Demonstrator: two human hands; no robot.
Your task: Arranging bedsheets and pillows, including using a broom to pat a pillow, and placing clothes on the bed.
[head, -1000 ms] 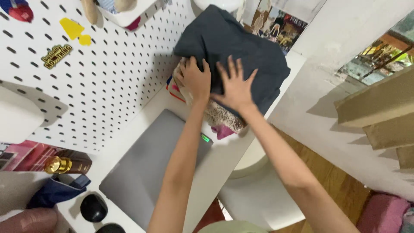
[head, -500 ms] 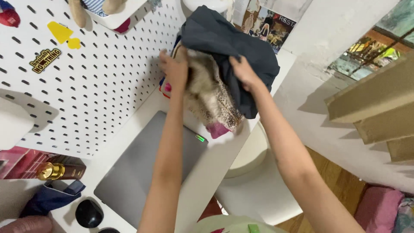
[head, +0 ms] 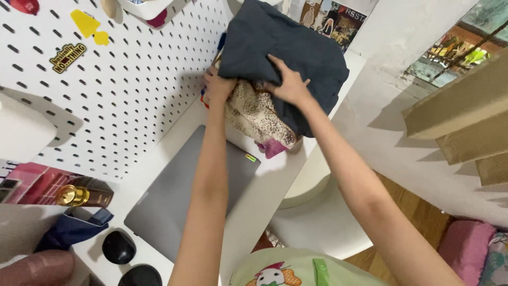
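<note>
— On top of the pile? Dark blue-grey cloth (head: 286, 47), folded thick, soft rounded creases, at the far end of the desk (head: 275, 180) against the pegboard (head: 132, 90).

— And under it? Cream cloth with fine brown speckles (head: 254, 114), bunched, sticking out toward the near side; beneath that, a corner of magenta fabric (head: 271, 148) hanging close to the right edge of the desk.

— Right hand? Right hand (head: 288, 85) flat on the lower front of the dark cloth, fingers spread and curled into the folds, pressing or pinching the fabric; full closure not visible.

— Left hand? Left hand (head: 217, 87) at the pile's left side, next to the pegboard, fingers tucked in under the dark cloth's edge where it meets the speckled one. Wrapped on fabric, though which layer cannot be told.

— Nearer along the desk? Closed grey laptop (head: 185, 196) lying just beside the pile, its far corner nearly under the speckled cloth. Past it, at the near left corner, two black rounded things (head: 119, 247), a folded navy cloth (head: 71, 233) and a brown bottle with a gold cap (head: 84, 195).

— Off the desk? White round seat (head: 323, 228) below the right edge, wooden floor (head: 410, 212) beyond, pink cushion (head: 468, 246) at the far right.
</note>
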